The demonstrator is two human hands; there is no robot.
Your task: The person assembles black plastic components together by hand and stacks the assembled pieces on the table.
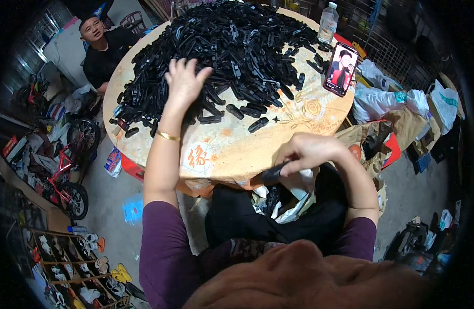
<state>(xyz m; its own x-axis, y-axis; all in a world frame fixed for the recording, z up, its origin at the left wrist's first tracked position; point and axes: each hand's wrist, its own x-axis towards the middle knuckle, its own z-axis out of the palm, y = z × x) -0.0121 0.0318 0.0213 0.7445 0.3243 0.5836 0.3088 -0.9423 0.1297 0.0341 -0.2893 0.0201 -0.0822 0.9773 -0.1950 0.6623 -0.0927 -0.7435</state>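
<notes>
A big heap of long, narrow black plastic pieces covers the far part of a round table with a cream and orange patterned cloth. My left hand reaches over the heap's near left side, fingers spread and holding nothing visible. At the table's near edge, right of centre, my right hand has its fingers closed on a black plastic piece. Just below that hand, an opened pale bag sits at my lap with dark contents inside. A few loose pieces lie in front of the heap.
On the table's right stand a lit phone and a clear bottle. Filled bags crowd the right side. A person is at the far left. A red bicycle and a shoe rack stand left.
</notes>
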